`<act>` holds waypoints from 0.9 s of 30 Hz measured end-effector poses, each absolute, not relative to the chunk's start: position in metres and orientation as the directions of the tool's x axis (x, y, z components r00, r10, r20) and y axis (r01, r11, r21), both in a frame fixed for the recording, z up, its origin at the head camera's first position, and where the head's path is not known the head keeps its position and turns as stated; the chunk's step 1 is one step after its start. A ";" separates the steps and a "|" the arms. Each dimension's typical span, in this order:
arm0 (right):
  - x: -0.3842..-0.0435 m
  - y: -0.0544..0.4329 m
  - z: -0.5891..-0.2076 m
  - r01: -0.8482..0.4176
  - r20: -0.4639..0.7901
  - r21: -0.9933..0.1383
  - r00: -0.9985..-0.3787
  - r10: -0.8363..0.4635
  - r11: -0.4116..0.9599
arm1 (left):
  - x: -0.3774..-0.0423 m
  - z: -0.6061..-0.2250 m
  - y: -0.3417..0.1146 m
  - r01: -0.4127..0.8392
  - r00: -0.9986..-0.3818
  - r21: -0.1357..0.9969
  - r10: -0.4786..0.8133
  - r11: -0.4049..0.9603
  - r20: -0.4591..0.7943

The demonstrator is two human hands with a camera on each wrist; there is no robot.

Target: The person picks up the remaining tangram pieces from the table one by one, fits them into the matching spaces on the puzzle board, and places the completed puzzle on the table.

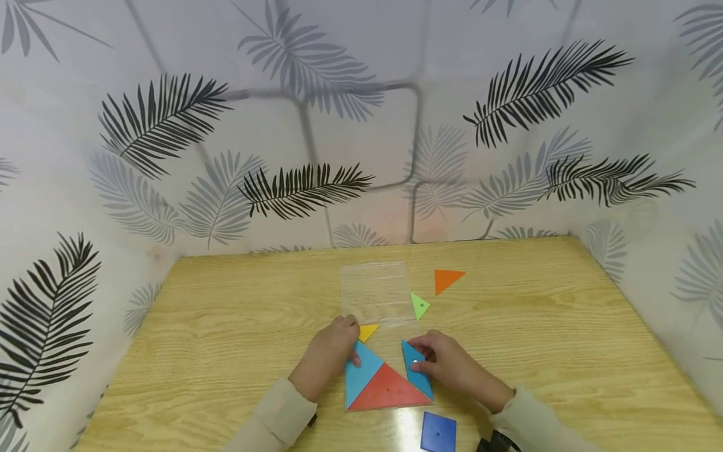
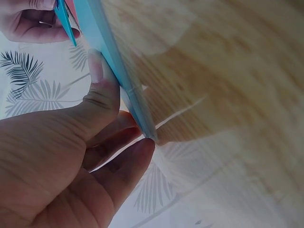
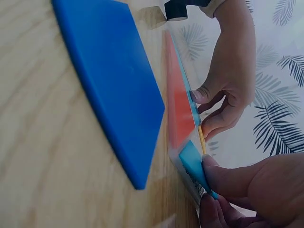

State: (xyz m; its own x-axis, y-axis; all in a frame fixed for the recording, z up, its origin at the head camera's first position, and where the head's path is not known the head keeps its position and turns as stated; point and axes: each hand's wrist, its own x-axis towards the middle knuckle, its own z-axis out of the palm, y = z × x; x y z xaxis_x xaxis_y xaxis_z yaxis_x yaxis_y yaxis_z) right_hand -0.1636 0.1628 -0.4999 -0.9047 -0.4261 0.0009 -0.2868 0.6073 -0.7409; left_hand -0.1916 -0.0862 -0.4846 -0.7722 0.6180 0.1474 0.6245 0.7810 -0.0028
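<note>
In the head view, a shallow clear tray (image 3: 174, 159) on the table bears a light blue triangle (image 1: 361, 371) and a red triangle (image 1: 390, 390). My left hand (image 1: 330, 350) grips the tray at its far left corner, thumb along the light blue piece's side and fingertips at the edge. Between thumb and fingers, my right hand (image 1: 450, 364) pinches a blue parallelogram (image 1: 417, 376), which is tilted over the tray's right side in the right wrist view. A yellow triangle (image 1: 368, 331) lies beside my left fingers, partly hidden by them.
Behind the tray lies a clear square plastic lid or case (image 1: 377, 292). A small green triangle (image 1: 420, 306) touches its right side, and an orange triangle (image 1: 447, 280) is farther back. A dark blue square (image 1: 438, 432) lies near the front of the wooden table (image 1: 237, 314).
</note>
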 end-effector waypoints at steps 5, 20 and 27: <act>-0.158 0.160 -0.498 -0.288 0.002 -0.723 -0.910 -0.415 0.628 | -0.192 -0.486 -0.087 0.635 -0.762 0.000 0.625 0.773 0.171; -0.148 0.157 -0.494 -0.273 -0.067 -0.668 -0.904 -0.422 0.692 | -0.191 -0.484 -0.086 0.625 -0.773 0.012 0.617 0.780 0.146; -0.141 0.151 -0.493 -0.312 -0.001 -0.609 -0.919 -0.394 0.729 | -0.192 -0.484 -0.086 0.613 -0.786 0.021 0.607 0.790 0.117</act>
State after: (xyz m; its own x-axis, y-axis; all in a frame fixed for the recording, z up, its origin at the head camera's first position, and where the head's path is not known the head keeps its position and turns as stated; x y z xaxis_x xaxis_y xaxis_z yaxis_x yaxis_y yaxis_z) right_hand -0.1415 0.1506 -0.4933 -0.9192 -0.3937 -0.0006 -0.3120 0.7293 -0.6089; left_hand -0.1916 -0.0855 -0.4840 -0.7864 0.6065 0.1173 0.6125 0.7902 0.0206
